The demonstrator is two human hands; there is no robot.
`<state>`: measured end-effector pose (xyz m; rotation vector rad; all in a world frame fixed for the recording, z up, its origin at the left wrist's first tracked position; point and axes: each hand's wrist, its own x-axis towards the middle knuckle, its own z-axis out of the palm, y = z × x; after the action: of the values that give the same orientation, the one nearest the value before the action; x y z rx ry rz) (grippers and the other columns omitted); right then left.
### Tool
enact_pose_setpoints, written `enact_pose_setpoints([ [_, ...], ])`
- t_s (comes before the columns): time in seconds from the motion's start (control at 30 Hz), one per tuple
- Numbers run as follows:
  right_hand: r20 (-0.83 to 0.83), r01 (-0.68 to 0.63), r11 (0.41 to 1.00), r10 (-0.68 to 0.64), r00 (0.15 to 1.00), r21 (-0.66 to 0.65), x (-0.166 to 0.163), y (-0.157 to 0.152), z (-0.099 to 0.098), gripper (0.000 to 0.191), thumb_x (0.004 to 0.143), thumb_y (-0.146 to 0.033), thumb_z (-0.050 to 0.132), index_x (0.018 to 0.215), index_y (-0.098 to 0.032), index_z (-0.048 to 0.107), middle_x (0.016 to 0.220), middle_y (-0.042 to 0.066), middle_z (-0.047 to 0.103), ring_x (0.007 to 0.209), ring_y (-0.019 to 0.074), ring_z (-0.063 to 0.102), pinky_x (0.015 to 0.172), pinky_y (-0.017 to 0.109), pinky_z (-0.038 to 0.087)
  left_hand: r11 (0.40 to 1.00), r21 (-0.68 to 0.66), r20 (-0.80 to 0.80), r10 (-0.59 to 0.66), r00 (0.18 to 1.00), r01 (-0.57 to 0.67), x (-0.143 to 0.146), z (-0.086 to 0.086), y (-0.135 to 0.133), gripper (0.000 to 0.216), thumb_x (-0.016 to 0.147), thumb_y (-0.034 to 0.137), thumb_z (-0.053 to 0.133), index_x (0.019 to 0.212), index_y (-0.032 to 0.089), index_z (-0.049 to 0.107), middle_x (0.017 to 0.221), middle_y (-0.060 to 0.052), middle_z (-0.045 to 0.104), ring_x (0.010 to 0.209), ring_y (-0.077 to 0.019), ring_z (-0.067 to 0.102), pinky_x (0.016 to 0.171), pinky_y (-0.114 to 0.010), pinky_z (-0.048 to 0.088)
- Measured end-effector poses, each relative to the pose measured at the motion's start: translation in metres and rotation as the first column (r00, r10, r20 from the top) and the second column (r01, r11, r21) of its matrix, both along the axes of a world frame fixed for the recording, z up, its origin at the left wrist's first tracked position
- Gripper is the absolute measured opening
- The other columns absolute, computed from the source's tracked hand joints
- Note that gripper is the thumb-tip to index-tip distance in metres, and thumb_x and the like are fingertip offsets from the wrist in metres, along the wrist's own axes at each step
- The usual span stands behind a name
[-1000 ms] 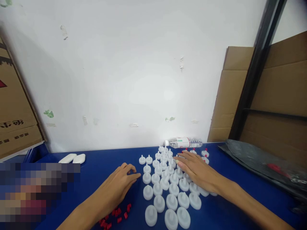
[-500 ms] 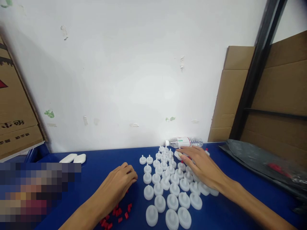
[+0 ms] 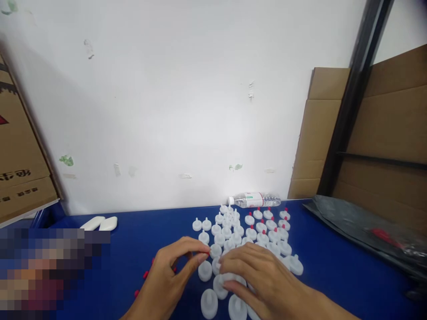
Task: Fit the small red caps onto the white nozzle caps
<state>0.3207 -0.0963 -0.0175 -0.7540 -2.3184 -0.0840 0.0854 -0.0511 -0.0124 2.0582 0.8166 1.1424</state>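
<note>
Several white plastic caps (image 3: 230,233) with short nozzles stand in rows on the blue table (image 3: 140,240). Those at the back right (image 3: 268,224) carry small red tips. My left hand (image 3: 173,275) is raised just left of the rows, thumb and forefinger pinched on a small red tip (image 3: 208,254). My right hand (image 3: 256,278) lies over the near rows with fingers curled, closed on a white cap (image 3: 218,266) right beside the left fingertips. A few loose red tips (image 3: 145,275) show on the table by my left wrist.
A clear water bottle (image 3: 255,199) lies against the white wall behind the caps. Two white oval pieces (image 3: 100,223) lie at back left. Cardboard boxes (image 3: 20,160) stand at left, with more cardboard (image 3: 387,133) at right. A black plastic bag (image 3: 363,226) covers the table's right side.
My right hand came back from the far rows to the near caps and closed on one. My left hand left the red tips, rose and moved right to meet it with a tip pinched.
</note>
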Motion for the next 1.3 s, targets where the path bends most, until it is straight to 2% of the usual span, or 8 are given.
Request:
enact_pose_setpoints([
  [0.13, -0.071, -0.015, 1.000, 0.014, 0.997, -0.016, 0.000, -0.001, -0.004, 0.021, 0.103, -0.025, 0.057, 0.124, -0.023, 0.052, 0.105, 0.003, 0.074, 0.093, 0.0168, 0.071, 0.085, 0.031, 0.052, 0.995, -0.065, -0.028, -0.078, 0.997, 0.076, 0.006, 0.000, -0.006, 0.018, 0.096, 0.034, 0.065, 0.090, 0.026, 0.079, 0.086, 0.000, 0.076, 0.080, -0.0138, 0.071, 0.073, -0.019, 0.053],
  [0.37, -0.067, -0.064, 0.998, 0.065, 0.996, 0.017, 0.000, 0.001, -0.004, 0.016, 0.105, -0.029, 0.055, 0.118, -0.022, 0.052, 0.099, 0.002, 0.074, 0.088, 0.0150, 0.070, 0.080, 0.030, 0.052, 0.994, -0.030, -0.065, -0.108, 0.992, 0.106, 0.007, -0.003, -0.009, 0.018, 0.096, 0.032, 0.066, 0.090, 0.024, 0.080, 0.084, -0.001, 0.078, 0.077, -0.0146, 0.072, 0.069, -0.020, 0.053],
  [0.47, -0.007, -0.060, 0.996, 0.061, 0.998, 0.064, -0.002, 0.003, -0.006, 0.009, 0.106, -0.028, 0.052, 0.111, -0.021, 0.054, 0.099, 0.002, 0.073, 0.089, 0.0142, 0.069, 0.080, 0.029, 0.051, 0.972, 0.201, -0.207, -0.081, 0.975, 0.123, 0.004, -0.009, -0.003, 0.019, 0.101, 0.029, 0.060, 0.096, 0.023, 0.077, 0.086, -0.002, 0.076, 0.078, -0.0154, 0.069, 0.068, -0.022, 0.053],
  [0.57, 0.080, -0.028, 0.988, 0.016, 0.997, 0.149, -0.003, 0.005, -0.009, 0.009, 0.105, -0.018, 0.049, 0.107, -0.020, 0.057, 0.102, 0.004, 0.072, 0.091, 0.0156, 0.067, 0.080, 0.030, 0.050, 0.854, 0.493, -0.380, 0.041, 0.924, 0.165, 0.003, -0.015, 0.002, 0.025, 0.105, 0.025, 0.049, 0.095, 0.021, 0.071, 0.082, -0.003, 0.071, 0.075, -0.0175, 0.063, 0.064, -0.025, 0.049],
  [0.67, 0.138, 0.011, 0.973, -0.044, 0.989, 0.229, -0.005, 0.004, -0.012, 0.020, 0.103, -0.009, 0.042, 0.101, -0.020, 0.058, 0.098, 0.004, 0.072, 0.085, 0.0161, 0.065, 0.077, 0.030, 0.049, 0.761, 0.625, -0.447, 0.165, 0.879, 0.174, 0.004, -0.019, 0.002, 0.031, 0.107, 0.020, 0.039, 0.089, 0.019, 0.065, 0.078, -0.004, 0.067, 0.071, -0.0187, 0.058, 0.060, -0.028, 0.045],
  [0.73, 0.150, 0.036, 0.960, -0.080, 0.985, 0.276, -0.007, 0.002, -0.013, 0.024, 0.102, -0.008, 0.039, 0.098, -0.020, 0.059, 0.093, 0.004, 0.071, 0.079, 0.0156, 0.063, 0.074, 0.030, 0.048, 0.735, 0.654, -0.452, 0.190, 0.871, 0.179, 0.005, -0.020, 0.000, 0.033, 0.107, 0.017, 0.036, 0.087, 0.019, 0.062, 0.078, -0.004, 0.066, 0.069, -0.0188, 0.057, 0.059, -0.028, 0.044],
  [1.03, 0.118, 0.084, 0.930, -0.135, 0.984, 0.359, -0.015, 0.001, -0.018, 0.020, 0.099, -0.009, 0.044, 0.092, -0.021, 0.059, 0.090, 0.004, 0.070, 0.077, 0.0158, 0.062, 0.073, 0.030, 0.046, 0.782, 0.599, -0.431, 0.132, 0.893, 0.173, 0.007, -0.023, -0.002, 0.027, 0.099, 0.005, 0.038, 0.090, 0.018, 0.060, 0.079, -0.005, 0.066, 0.069, -0.0187, 0.055, 0.060, -0.028, 0.042],
  [1.3, 0.148, 0.086, 0.891, -0.168, 0.975, 0.445, -0.019, -0.003, -0.012, 0.022, 0.092, -0.006, 0.047, 0.081, -0.023, 0.056, 0.082, 0.002, 0.068, 0.067, 0.0149, 0.058, 0.065, 0.029, 0.044, 0.882, 0.446, -0.404, 0.046, 0.914, 0.153, 0.007, -0.021, -0.006, 0.025, 0.102, 0.014, 0.042, 0.085, 0.021, 0.059, 0.078, -0.002, 0.067, 0.068, -0.0166, 0.058, 0.066, -0.028, 0.045],
])
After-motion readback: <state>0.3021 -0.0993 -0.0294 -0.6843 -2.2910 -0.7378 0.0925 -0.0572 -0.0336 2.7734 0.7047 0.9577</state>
